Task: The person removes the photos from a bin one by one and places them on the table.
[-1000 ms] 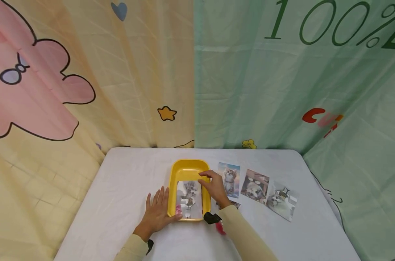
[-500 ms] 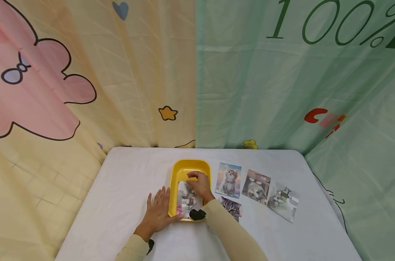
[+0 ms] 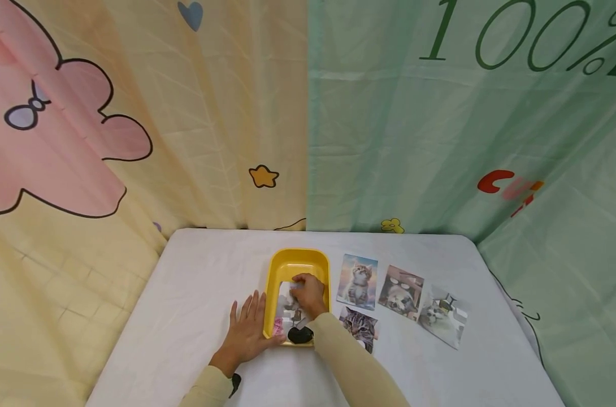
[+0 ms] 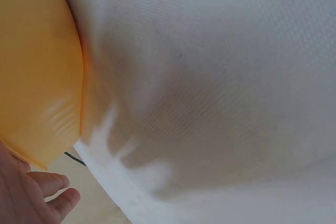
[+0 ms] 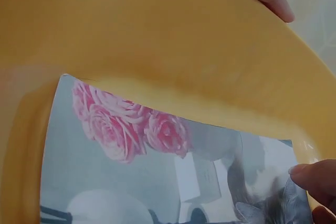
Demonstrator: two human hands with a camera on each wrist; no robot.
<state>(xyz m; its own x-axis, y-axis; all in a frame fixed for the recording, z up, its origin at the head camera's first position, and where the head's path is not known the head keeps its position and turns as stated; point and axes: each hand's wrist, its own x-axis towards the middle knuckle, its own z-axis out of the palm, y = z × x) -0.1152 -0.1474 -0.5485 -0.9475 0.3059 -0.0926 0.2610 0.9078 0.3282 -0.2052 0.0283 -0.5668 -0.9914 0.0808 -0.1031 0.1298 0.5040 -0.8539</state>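
A yellow tray (image 3: pixel 298 257) stands on the table. In it lies a picture card (image 3: pixel 286 314) with pink roses and a grey animal. My right hand (image 3: pixel 310 295) reaches into the tray and pinches the card's far edge, its thumb (image 5: pixel 315 178) on the printed face in the right wrist view. My left hand (image 3: pixel 248 328) rests against the tray's left side, its fingers straight and its thumb at the near rim. The left wrist view shows part of that hand (image 4: pixel 31 192) beside the tray wall (image 4: pixel 37 66). The right wrist hides the card's near right corner.
Right of the tray lie a kitten card (image 3: pixel 358 281), a tabby cat card (image 3: pixel 360 327) partly behind the right sleeve, a card with a grey-white animal (image 3: pixel 400 291) and a pale card (image 3: pixel 443 315). Curtains (image 3: pixel 415 141) hang behind the white table (image 3: pixel 206 265).
My right hand has come from the tray's right rim to the card's far edge and lowered onto it. The tabby card shows more now. The left hand holds its place.
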